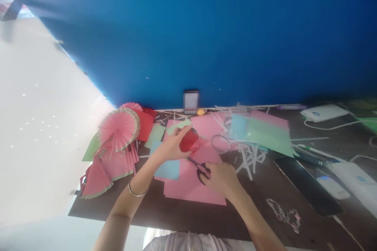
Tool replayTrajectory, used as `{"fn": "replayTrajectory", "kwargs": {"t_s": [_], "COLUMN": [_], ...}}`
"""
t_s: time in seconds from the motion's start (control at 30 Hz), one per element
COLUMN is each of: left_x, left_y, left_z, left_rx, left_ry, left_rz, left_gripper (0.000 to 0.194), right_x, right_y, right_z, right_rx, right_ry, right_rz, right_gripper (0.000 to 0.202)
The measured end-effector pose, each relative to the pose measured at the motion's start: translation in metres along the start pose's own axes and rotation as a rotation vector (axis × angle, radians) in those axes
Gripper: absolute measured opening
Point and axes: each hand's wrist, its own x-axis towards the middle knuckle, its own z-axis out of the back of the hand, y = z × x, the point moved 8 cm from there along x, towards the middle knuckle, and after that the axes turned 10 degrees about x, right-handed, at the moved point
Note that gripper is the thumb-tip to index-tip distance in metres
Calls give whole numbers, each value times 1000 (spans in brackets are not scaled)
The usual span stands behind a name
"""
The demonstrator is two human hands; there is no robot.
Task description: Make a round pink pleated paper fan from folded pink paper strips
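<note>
My right hand (220, 178) grips the dark handles of a pair of scissors (194, 162), whose blades point up and left toward my other hand. My left hand (174, 147) is curled around a red piece of paper (187, 140) with a small pink pleated fan (198, 146) at its right side. The scissor tips lie close under the left fingers, and whether they touch the paper cannot be made out. Beneath both hands lie large pink sheets (188, 188), with a light blue sheet (167, 168) under my left wrist.
Pink pleated fans (118, 129) are piled at the left against the wall. White paper strips (250, 160) and a green sheet (268, 135) lie right of centre. A roll of tape (220, 144), a black phone (308, 186), a beaded bracelet (284, 215) and white power banks (325, 113) also lie on the dark table.
</note>
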Motion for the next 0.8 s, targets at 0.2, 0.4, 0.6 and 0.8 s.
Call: {"fn": "replayTrajectory", "kwargs": {"t_s": [0.2,0.4,0.6,0.8], "left_x": [0,-2,0,17], "left_y": [3,3,0,-15], "left_z": [-3,-1,5,37], "left_rx": [7,2,-7,-11], "left_ry": [4,6,17,-6], "left_rz": [0,9,11,-64], "left_gripper": [92,91,88,91], "right_x": [2,1,0,-11], "right_y": [0,-2,-1,-9], "right_z": [-2,-5,0,20], "right_rx": [-24,11,23,75], "right_ry": [35,23,13,-5], "right_rz": [-7,-19,-7,-30], "right_gripper": [21,21,20,22]}}
